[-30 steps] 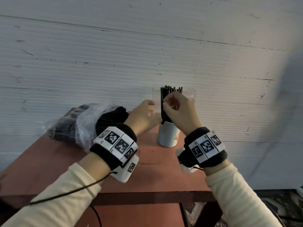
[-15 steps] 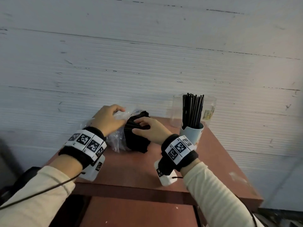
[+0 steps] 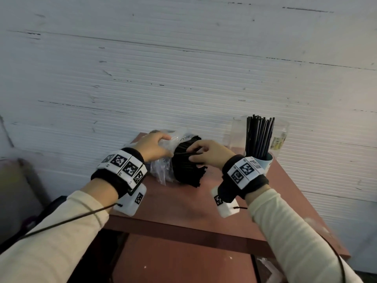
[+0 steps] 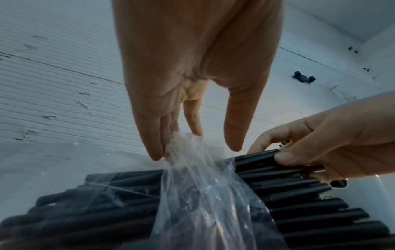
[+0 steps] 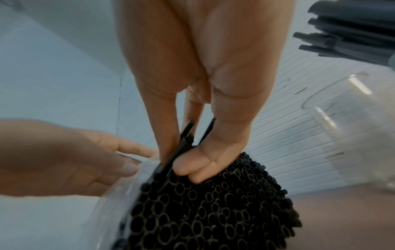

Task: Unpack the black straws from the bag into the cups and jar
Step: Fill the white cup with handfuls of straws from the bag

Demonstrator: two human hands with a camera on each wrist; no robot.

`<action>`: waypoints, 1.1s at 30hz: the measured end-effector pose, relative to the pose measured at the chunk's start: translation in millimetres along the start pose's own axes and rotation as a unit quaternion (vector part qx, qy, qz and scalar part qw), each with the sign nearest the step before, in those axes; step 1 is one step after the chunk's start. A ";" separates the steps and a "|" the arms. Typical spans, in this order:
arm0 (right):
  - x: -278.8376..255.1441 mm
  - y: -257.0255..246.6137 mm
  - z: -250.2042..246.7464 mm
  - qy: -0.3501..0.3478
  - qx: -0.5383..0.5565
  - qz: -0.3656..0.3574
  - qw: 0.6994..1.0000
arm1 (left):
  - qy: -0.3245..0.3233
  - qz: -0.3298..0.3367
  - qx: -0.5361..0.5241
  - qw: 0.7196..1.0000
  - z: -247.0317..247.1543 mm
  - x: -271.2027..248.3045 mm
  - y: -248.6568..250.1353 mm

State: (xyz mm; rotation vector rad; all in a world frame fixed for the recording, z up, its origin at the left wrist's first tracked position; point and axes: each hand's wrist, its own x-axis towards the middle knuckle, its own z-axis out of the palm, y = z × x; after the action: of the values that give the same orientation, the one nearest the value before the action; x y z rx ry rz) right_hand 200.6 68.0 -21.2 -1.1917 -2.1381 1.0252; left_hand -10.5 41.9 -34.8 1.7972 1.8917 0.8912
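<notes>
A clear plastic bag [image 3: 161, 170] lies on the red-brown table [image 3: 183, 203], a thick bundle of black straws [image 3: 186, 168] sticking out of its open end. My left hand [image 3: 155, 148] pinches the bag's film [image 4: 188, 152] at the top. My right hand [image 3: 206, 153] pinches a few straws [image 5: 183, 145] at the top of the bundle, between thumb and fingers. At the back right a white cup [image 3: 263, 163] holds several upright straws [image 3: 259, 137]. Clear containers [image 3: 234, 131] stand behind it, against the wall.
A white ribbed wall [image 3: 183, 78] rises right behind the table. The table's front edge [image 3: 183, 231] is near my wrists, its right edge just past the cup. A dark object [image 3: 51, 207] sits low on the left, beside the table.
Both hands left the cup of straws and moved left to the bag. The left hand now pinches the film, and the right has closed on a few straws of the bundle.
</notes>
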 end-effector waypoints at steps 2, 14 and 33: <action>-1.9 -2.6 3.4 -0.019 0.033 0.008 0.999 | -0.002 -0.001 0.004 1.000 0.1 0.3 -1.6; 6.0 2.8 4.8 0.031 0.053 -0.005 0.998 | 0.011 0.007 0.019 1.000 0.7 -1.4 -0.3; 10.7 10.1 17.4 0.081 0.143 0.038 0.986 | 0.014 0.000 -0.001 1.000 1.6 -7.5 0.7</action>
State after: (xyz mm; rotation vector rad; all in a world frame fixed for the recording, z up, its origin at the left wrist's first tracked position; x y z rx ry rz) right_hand 188.0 74.1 -39.2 -1.1785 -1.7647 1.1778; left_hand -8.1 34.8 -36.6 1.7939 1.9066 0.9218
